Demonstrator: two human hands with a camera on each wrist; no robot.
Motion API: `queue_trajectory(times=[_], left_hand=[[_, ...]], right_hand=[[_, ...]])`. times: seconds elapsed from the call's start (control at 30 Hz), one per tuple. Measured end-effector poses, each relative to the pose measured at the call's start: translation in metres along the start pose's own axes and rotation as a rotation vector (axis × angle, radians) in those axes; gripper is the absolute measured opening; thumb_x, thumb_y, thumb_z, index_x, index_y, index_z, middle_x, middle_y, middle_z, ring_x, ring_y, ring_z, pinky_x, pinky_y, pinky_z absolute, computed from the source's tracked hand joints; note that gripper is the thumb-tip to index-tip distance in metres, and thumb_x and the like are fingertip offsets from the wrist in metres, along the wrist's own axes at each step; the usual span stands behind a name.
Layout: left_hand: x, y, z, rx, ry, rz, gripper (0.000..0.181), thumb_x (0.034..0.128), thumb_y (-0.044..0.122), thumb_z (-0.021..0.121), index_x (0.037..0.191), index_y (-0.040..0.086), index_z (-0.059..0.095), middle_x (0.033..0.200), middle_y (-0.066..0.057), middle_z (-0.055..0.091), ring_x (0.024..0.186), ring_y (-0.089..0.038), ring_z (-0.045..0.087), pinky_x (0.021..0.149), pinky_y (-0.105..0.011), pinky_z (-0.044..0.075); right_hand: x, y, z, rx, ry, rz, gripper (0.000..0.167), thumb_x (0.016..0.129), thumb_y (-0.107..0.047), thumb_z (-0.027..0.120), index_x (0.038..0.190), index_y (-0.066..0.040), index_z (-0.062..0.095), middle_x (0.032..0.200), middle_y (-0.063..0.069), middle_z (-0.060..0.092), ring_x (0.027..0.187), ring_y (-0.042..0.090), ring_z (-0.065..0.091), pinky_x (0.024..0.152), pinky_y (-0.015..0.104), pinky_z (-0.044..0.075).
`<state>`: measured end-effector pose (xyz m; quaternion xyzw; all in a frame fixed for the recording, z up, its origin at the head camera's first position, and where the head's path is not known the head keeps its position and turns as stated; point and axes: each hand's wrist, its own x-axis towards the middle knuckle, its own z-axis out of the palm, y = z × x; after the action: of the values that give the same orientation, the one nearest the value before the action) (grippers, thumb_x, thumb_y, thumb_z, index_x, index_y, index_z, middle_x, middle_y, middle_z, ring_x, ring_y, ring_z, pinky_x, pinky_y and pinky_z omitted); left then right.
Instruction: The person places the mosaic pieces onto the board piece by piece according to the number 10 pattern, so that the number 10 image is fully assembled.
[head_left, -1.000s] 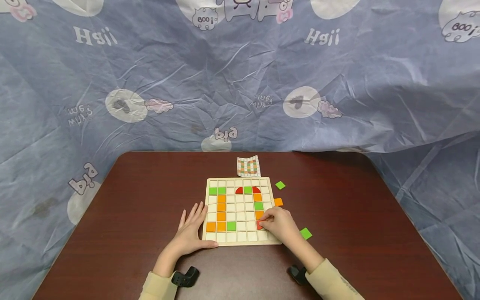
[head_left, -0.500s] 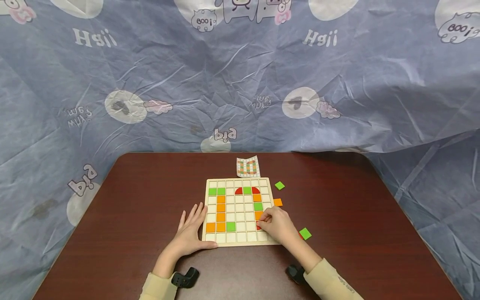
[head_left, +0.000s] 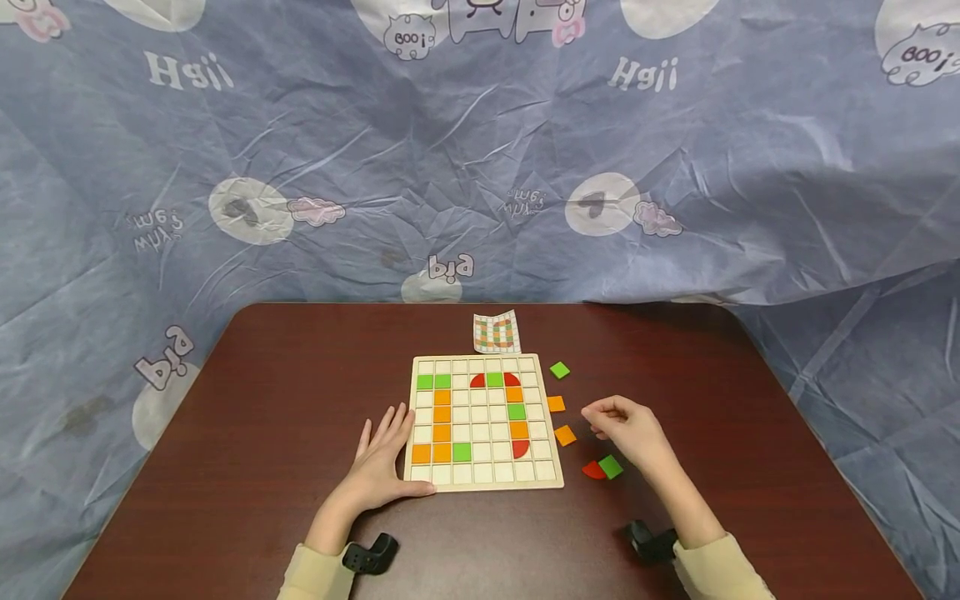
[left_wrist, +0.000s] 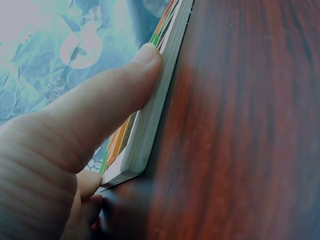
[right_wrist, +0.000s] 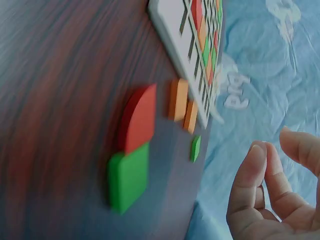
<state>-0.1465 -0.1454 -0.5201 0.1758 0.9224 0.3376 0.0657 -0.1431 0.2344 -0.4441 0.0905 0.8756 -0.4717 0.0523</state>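
A pale grid board [head_left: 480, 487] lies flat on the table, with green, orange and red tiles set in some cells. In its lower right part sits a red quarter-round tile [head_left: 521, 449]. My left hand [head_left: 381, 462] rests at the board's left front corner, fingers spread along the left edge and thumb [left_wrist: 100, 110] on the front rim. My right hand [head_left: 632, 429] hovers right of the board, fingers loosely bent, holding nothing. Nearest it are an orange tile [head_left: 565, 435], a loose red quarter-round tile [right_wrist: 139, 120] and a green tile [right_wrist: 129, 177] touching that red one.
Farther up the board's right side lie another orange tile [head_left: 556, 404] and a green tile [head_left: 559, 370]. Behind the board is a small paper card [head_left: 496, 332] printed with a coloured grid. A printed blue-grey cloth [head_left: 480, 167] hangs beyond the table's far edge.
My right hand has let go of the red quarter-round tile in its cell and moved right, off the board, uncovering loose tiles. My left hand has stayed in place.
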Motion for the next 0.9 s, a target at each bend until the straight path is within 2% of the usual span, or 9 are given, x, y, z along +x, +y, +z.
queue_trajectory(times=[0.1, 0.23, 0.43, 0.67, 0.9], left_hand=[[0.0, 0.0, 0.0, 0.006, -0.008, -0.008, 0.121, 0.0671, 0.053, 0.085, 0.157, 0.004, 0.021, 0.165, -0.016, 0.014, 0.153, -0.037, 0.008, 0.119, -0.06, -0.004], [0.0, 0.001, -0.001, 0.011, -0.018, -0.015, 0.121, 0.0676, 0.054, 0.085, 0.157, 0.003, 0.02, 0.165, -0.016, 0.013, 0.153, -0.037, 0.007, 0.119, -0.061, -0.005], [0.002, 0.001, -0.003, 0.011, -0.053, -0.028, 0.123, 0.0683, 0.056, 0.084, 0.157, 0.005, 0.017, 0.166, -0.015, 0.009, 0.154, -0.036, 0.004, 0.119, -0.06, -0.007], [0.001, -0.001, 0.0, 0.005, 0.007, 0.017, 0.122, 0.0665, 0.053, 0.086, 0.157, 0.003, 0.021, 0.164, -0.018, 0.015, 0.153, -0.039, 0.008, 0.118, -0.061, -0.004], [0.001, 0.0, -0.002, 0.042, -0.058, -0.028, 0.124, 0.0683, 0.058, 0.083, 0.158, 0.007, 0.014, 0.166, -0.013, 0.007, 0.154, -0.033, 0.003, 0.12, -0.057, -0.007]], right_hand=[[-0.004, 0.011, -0.009, 0.018, -0.016, 0.039, 0.038, 0.093, -0.036, 0.067, 0.112, -0.003, 0.067, 0.105, 0.013, 0.07, 0.092, 0.023, 0.067, 0.085, 0.036, 0.057], [-0.009, 0.024, -0.014, 0.0, -0.03, 0.057, 0.038, 0.092, -0.033, 0.07, 0.114, -0.002, 0.067, 0.104, 0.01, 0.071, 0.089, 0.018, 0.066, 0.079, 0.029, 0.056], [-0.015, 0.035, -0.015, -0.062, -0.046, 0.059, 0.041, 0.089, -0.031, 0.073, 0.115, 0.0, 0.066, 0.101, 0.009, 0.071, 0.086, 0.015, 0.064, 0.071, 0.029, 0.052], [-0.019, 0.04, -0.009, -0.169, -0.017, 0.044, 0.041, 0.084, -0.028, 0.078, 0.11, 0.001, 0.067, 0.096, 0.008, 0.072, 0.081, 0.014, 0.066, 0.067, 0.029, 0.052], [-0.022, 0.044, -0.004, -0.221, 0.007, 0.079, 0.04, 0.079, -0.022, 0.082, 0.107, 0.002, 0.067, 0.096, 0.01, 0.071, 0.082, 0.018, 0.066, 0.066, 0.03, 0.051]])
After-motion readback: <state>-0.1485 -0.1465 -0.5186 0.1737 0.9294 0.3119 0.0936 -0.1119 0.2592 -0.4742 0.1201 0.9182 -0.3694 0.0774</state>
